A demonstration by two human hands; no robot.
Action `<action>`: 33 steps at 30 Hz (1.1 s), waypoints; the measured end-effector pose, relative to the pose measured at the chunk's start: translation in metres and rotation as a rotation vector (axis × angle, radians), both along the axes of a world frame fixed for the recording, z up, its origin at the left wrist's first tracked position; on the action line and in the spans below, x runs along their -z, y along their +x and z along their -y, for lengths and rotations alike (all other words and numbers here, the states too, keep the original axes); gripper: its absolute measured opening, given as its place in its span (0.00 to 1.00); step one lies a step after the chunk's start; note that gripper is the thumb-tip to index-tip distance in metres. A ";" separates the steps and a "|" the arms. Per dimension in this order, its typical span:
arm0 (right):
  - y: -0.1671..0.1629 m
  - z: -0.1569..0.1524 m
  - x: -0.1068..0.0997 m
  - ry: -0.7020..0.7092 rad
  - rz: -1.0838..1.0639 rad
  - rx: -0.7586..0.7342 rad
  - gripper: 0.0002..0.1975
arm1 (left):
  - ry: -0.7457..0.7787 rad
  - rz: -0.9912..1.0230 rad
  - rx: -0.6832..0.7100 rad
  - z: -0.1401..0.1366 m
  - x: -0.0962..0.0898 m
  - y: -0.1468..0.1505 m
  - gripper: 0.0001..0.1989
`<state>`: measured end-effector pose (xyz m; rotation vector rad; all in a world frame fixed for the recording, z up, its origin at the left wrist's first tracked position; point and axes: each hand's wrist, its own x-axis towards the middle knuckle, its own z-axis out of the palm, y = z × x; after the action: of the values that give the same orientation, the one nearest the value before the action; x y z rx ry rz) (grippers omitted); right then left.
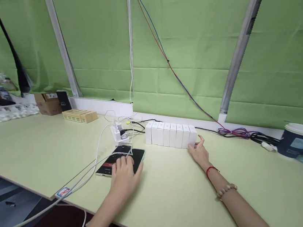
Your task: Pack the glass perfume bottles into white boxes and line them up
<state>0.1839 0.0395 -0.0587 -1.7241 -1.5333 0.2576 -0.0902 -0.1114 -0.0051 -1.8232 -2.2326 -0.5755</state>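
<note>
Thumb of the right hand (199,154) touches the end of a row of upright white cardboard boxes (167,135); the fingers are parted rather than clasped, perhaps steadying the row so it stands flush. The left hand (125,170) lies over flat, black-screened phones (105,170); whether it grips one is hidden. Just beyond it sits a white plastic power strip (117,136), probably within reach of the thin white cables (46,209). Beneath both hands spreads a pale yellow tabletop (172,189); beyond them hangs creased green fabric sheeting (199,42).
</note>
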 end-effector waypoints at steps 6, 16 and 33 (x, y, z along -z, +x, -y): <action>-0.001 -0.002 -0.001 0.132 0.103 -0.057 0.35 | -0.293 0.073 0.598 0.028 -0.006 0.077 0.21; 0.013 0.009 -0.008 0.106 -0.077 0.104 0.37 | -0.182 0.135 0.689 -0.092 0.030 0.141 0.14; 0.020 0.077 -0.007 0.146 0.013 -0.363 0.19 | -0.069 0.608 0.788 -0.101 0.030 0.134 0.46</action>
<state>0.2037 -0.0371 -0.0518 -1.3309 -1.8233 0.3094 0.0434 -0.0109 -0.0350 -2.8572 -1.7216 -1.3448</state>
